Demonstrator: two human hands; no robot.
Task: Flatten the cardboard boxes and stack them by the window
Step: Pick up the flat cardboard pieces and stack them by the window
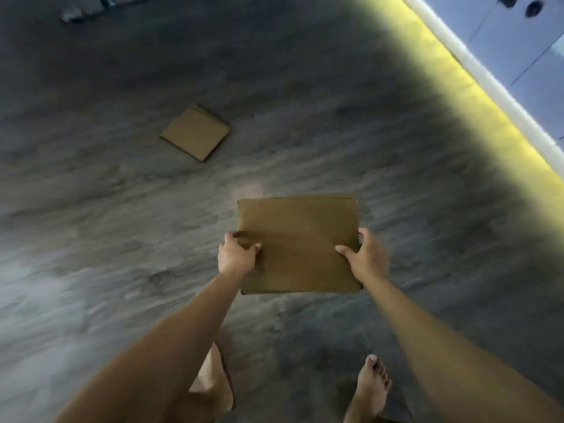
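Note:
I hold a flat brown cardboard box out in front of me above the grey floor. My left hand grips its left edge, thumb on top and fingers curled round the side. My right hand grips the right edge the same way. A second flattened cardboard box lies on the floor further ahead and to the left, apart from the one I hold.
Grey marbled floor spreads all around. A yellow-lit strip runs along a white baseboard and wall at the upper right. My bare feet stand at the bottom. Dark blurred objects sit at the far top left.

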